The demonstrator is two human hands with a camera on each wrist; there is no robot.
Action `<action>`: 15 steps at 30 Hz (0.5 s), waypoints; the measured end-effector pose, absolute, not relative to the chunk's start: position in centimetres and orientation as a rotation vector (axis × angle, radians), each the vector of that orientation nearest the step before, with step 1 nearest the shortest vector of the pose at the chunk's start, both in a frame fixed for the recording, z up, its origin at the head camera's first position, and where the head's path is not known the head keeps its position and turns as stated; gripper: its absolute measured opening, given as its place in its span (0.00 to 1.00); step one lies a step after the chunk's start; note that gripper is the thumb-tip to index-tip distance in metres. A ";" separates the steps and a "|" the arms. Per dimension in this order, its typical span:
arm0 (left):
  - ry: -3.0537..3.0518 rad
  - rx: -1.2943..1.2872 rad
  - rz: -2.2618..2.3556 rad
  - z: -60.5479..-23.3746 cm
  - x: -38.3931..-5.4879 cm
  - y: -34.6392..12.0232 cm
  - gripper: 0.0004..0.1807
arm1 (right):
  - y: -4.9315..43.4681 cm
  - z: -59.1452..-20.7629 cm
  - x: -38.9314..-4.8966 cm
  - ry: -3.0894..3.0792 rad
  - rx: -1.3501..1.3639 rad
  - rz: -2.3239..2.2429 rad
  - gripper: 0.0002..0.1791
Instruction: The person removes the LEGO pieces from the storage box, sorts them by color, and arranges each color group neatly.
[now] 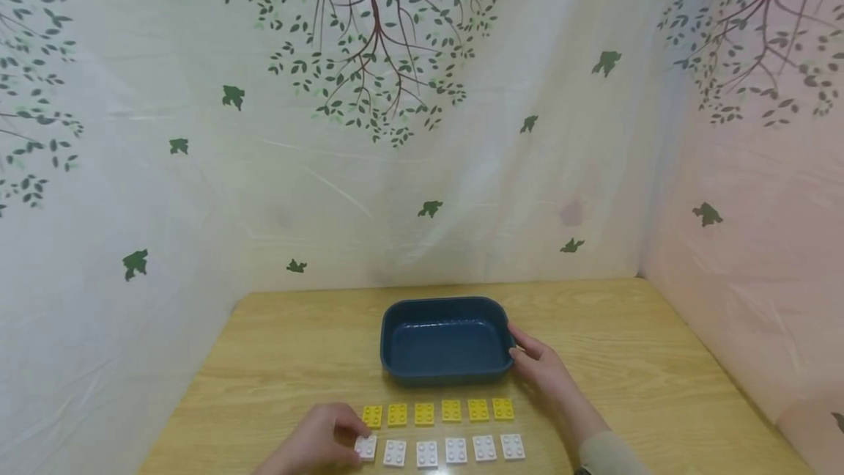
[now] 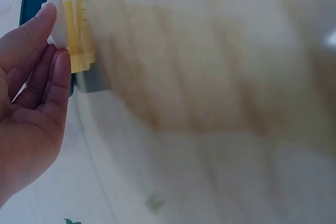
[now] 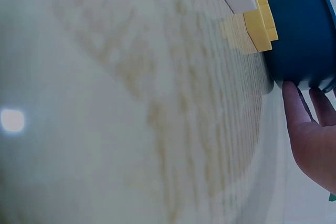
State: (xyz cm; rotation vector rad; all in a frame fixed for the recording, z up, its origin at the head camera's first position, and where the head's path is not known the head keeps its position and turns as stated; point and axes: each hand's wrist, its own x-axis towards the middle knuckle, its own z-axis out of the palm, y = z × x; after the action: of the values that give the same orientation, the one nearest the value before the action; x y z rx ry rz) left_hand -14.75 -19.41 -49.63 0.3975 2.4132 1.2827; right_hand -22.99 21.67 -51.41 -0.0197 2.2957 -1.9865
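Note:
A white toy brick (image 1: 365,448), the leftmost of its row, is pinched between the thumb and fingers of my left hand (image 1: 321,437). The left wrist view shows that white brick (image 2: 59,24) on edge between the fingertips. Beyond the row of white bricks (image 1: 426,454) lies a row of yellow toy bricks (image 1: 424,414). Farther back stands a dark blue rectangular tray (image 1: 448,378). My right hand (image 1: 549,372) touches the tray's right side, with fairly straight fingers (image 3: 295,103) against the outer wall in the right wrist view.
The light wooden table (image 1: 303,343) carries the tray and both rows. A pale curtain (image 1: 395,248) printed with branches and green birds hangs behind the table and along both sides.

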 end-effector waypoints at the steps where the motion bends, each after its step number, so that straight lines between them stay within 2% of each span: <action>1: 2.404 0.394 1.291 -49.7 -14.7 -19.4 0.14 | 21.7 -51.4 -23.0 2.301 -0.014 -1.981 0.28; 15: 2.342 0.288 1.336 -50.0 -14.4 -19.8 0.16 | 21.4 -51.1 -22.7 2.314 -0.021 -1.959 0.28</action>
State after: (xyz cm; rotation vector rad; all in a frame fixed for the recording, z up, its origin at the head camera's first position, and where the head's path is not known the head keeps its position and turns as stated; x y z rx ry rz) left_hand -14.41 -19.75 -49.96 0.2881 2.3423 1.3356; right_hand -22.74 21.37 -51.06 -0.0209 2.3138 -1.9588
